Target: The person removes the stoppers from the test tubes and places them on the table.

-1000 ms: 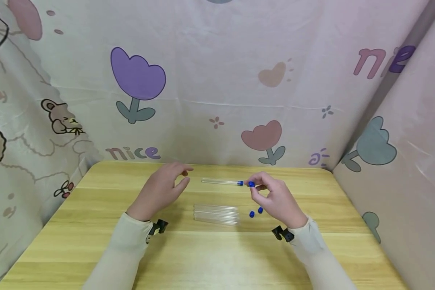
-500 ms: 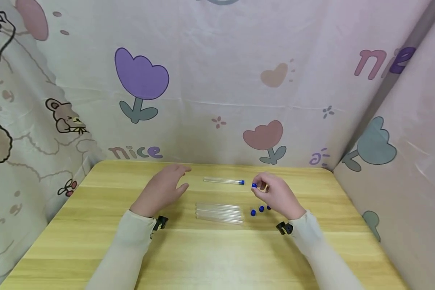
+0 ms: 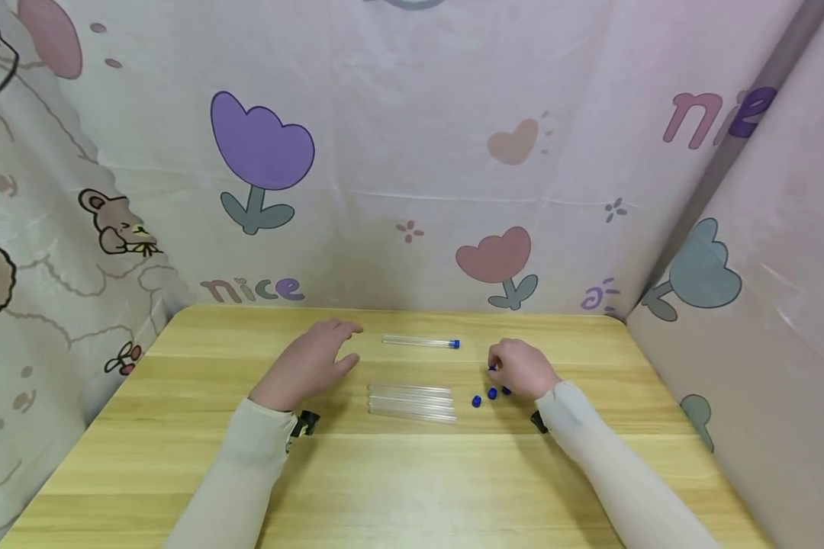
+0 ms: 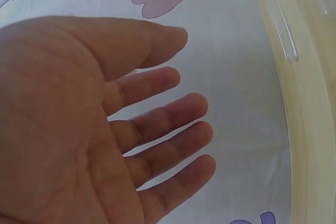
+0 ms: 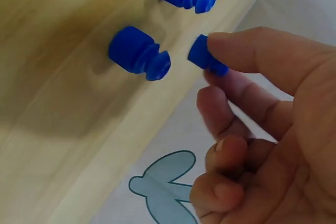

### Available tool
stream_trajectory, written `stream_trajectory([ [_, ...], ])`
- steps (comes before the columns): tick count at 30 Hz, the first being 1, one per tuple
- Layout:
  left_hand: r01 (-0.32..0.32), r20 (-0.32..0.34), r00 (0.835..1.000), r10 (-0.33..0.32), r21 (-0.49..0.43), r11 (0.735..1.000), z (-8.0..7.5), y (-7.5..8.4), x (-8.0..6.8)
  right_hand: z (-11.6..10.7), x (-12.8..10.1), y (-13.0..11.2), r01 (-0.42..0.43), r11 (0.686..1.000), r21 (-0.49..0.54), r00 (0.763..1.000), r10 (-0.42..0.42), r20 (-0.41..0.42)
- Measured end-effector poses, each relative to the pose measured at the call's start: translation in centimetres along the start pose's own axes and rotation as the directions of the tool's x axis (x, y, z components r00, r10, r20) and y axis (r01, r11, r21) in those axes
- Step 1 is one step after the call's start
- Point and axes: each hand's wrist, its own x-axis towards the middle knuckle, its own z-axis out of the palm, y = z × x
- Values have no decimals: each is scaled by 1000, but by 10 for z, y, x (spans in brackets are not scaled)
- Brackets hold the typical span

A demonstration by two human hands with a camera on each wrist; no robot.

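My right hand [image 3: 524, 368] pinches a small blue ribbed stopper [image 5: 199, 52] between thumb and forefinger, above the right part of the table. Beneath it on the table sit other blue stoppers [image 3: 477, 401], two of them [image 5: 131, 50] seen close in the right wrist view. My left hand [image 3: 307, 364] hovers left of the tubes with fingers spread and nothing in the palm [image 4: 58, 114]. Several clear, uncapped test tubes [image 3: 412, 402] lie side by side in the middle. Behind them lies one test tube [image 3: 419, 341] with a blue stopper [image 3: 455, 344] in its right end.
The wooden table [image 3: 398, 488] ends at a patterned curtain [image 3: 384, 152] at the back. Further curtain walls stand at the left [image 3: 41, 305] and right [image 3: 783, 305].
My right hand, pinching the stopper, has moved right and nearer to me, away from the capped tube's end, and now sits close to the loose stoppers. My left hand has barely moved.
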Motion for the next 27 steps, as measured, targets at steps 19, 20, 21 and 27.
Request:
stream_trajectory([
  [19, -10, 57, 998, 14, -60, 998, -8, 11, -5, 1, 9, -1, -69, 996, 59, 996, 66, 52],
  [20, -9, 60, 998, 13, -67, 998, -8, 12, -5, -3, 7, -3, -67, 995, 74, 997, 65, 29],
  [21, -10, 61, 998, 14, -70, 997, -8, 12, -6, -9, 4, -6, -60, 994, 91, 998, 60, -1],
  [27, -23, 34, 999, 25, -70, 997, -13, 19, -8, -34, -9, -33, 93, 980, 177, 968, -47, -246],
])
